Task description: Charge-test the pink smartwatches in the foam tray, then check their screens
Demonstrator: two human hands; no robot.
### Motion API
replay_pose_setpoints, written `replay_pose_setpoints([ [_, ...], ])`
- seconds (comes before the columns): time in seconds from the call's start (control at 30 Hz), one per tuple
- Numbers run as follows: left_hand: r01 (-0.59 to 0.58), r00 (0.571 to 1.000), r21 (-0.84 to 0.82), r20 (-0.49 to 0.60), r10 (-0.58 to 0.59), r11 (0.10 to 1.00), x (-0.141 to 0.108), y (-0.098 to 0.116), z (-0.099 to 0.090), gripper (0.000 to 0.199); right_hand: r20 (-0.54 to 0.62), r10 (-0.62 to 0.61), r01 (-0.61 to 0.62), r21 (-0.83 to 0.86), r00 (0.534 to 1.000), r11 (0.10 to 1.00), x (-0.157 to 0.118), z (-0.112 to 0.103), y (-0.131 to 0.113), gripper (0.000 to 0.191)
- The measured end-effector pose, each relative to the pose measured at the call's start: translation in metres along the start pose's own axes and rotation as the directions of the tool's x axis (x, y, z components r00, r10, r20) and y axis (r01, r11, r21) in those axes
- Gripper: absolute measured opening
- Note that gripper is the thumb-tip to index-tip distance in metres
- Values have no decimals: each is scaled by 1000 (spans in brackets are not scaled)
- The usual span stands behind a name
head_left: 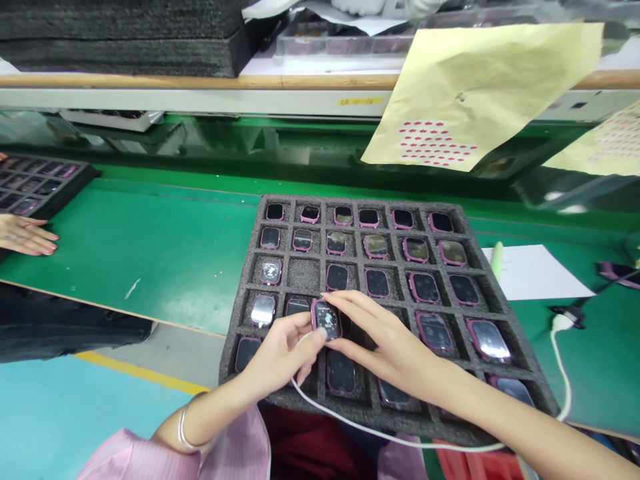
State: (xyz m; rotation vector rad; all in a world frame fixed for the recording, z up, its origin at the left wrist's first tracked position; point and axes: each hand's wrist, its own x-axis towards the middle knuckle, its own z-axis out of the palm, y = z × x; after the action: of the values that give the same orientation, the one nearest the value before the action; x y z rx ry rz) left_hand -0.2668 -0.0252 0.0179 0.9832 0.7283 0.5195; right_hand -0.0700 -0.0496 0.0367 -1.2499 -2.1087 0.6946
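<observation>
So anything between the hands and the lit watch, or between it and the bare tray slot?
Left hand and right hand both touch the watch, nothing between. Toward the bare slot, just the foam divider; the cable trails off the near side.

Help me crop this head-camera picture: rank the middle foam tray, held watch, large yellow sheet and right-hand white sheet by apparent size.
Largest to smallest:
1. Foam tray
2. Yellow sheet
3. White sheet
4. Watch
</observation>
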Motion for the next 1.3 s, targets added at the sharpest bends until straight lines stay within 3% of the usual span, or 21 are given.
replay_pose_setpoints([
  [0.13, 86, 996, -140, 19, -84, 986, 1, -6, -3, 44, 29, 76, -80, 135, 997, 988, 6, -3, -1, 37],
  [0.27, 134, 991, -158, 49, -127, 978, 0, -7, -3, 43, 40, 137, -142, 166, 990, 976, 8, -4, -4, 31],
  [0.37, 120, 992, -113, 48, -116, 986, -2, -7, -3, 40, 40, 81, -86, 133, 996, 987, 5, -3, -7, 35],
  [0.5, 74, 996, 0, 43, -74, 997, -4, -7, -2, 37, 22, -60, 62, -60, 998, 996, -3, 2, -10, 36],
  [0.63, 63, 997, 73, 43, -66, 995, -6, -7, 0, 39, 32, -95, 99, -144, 995, 985, -6, 6, -11, 33],
  [1.07, 64, 996, 138, 53, -72, 988, -10, -10, -1, 40, -44, -142, 141, -27, 989, 990, -5, 14, -3, 33],
  [1.2, -2, 999, 191, 38, -6, 982, -11, -11, 0, 44, -11, -135, 135, 15, 991, 991, 1, 1, -5, 34],
  [1.3, -43, 995, 136, 94, 30, 990, -11, -14, 0, 52, -94, -103, 114, 111, 990, 987, 19, -11, 3, 31],
])
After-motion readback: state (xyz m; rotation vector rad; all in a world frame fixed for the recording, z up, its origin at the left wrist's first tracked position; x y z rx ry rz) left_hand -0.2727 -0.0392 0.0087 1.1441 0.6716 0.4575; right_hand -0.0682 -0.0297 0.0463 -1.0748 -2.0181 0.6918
